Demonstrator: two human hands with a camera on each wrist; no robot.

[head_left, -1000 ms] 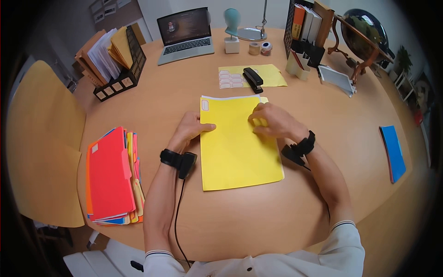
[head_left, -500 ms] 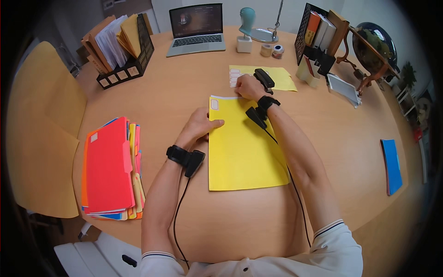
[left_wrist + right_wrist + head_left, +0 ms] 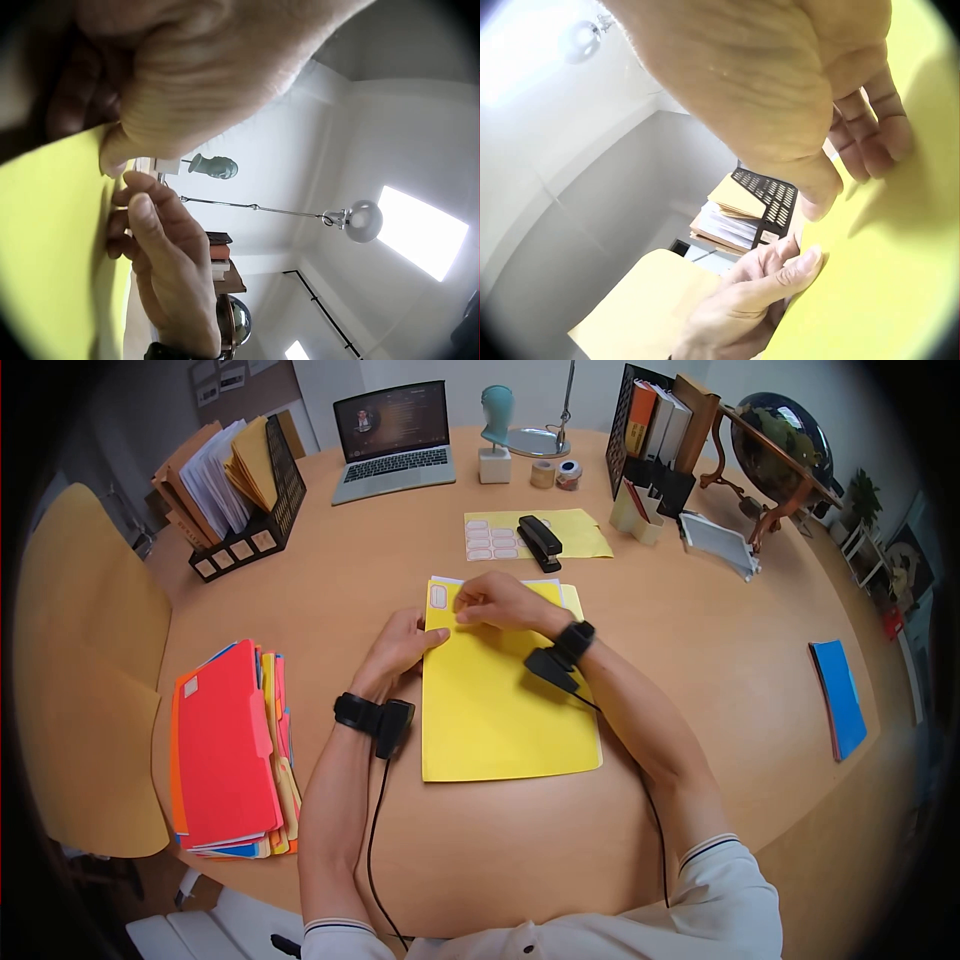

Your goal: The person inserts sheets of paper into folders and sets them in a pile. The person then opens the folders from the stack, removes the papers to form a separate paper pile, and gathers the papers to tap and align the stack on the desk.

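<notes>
A yellow folder (image 3: 510, 705) lies on the table with white paper showing at its top edge and a small red-bordered label (image 3: 438, 597) at its top left corner. My left hand (image 3: 398, 644) grips the folder's left edge, thumb on top, fingers beneath. Beside the label, my right hand (image 3: 505, 603) is over the upper part of the folder, its fingers loosely bent and nothing visible in them. In the right wrist view, those fingertips (image 3: 877, 161) are at the yellow surface (image 3: 870, 277); whether they touch it I cannot tell.
Beyond the folder, a black stapler (image 3: 540, 543) lies on a yellow sheet (image 3: 585, 535) with labels (image 3: 490, 542). Colored folders (image 3: 225, 750) are stacked at the left, blue ones (image 3: 838, 700) at the right. A laptop (image 3: 393, 445) and a file holder (image 3: 245, 545) stand farther back.
My right hand moved from the folder's right side up to the label sheet, then came back down and left to beside the folder's label. My left hand has kept its grip.
</notes>
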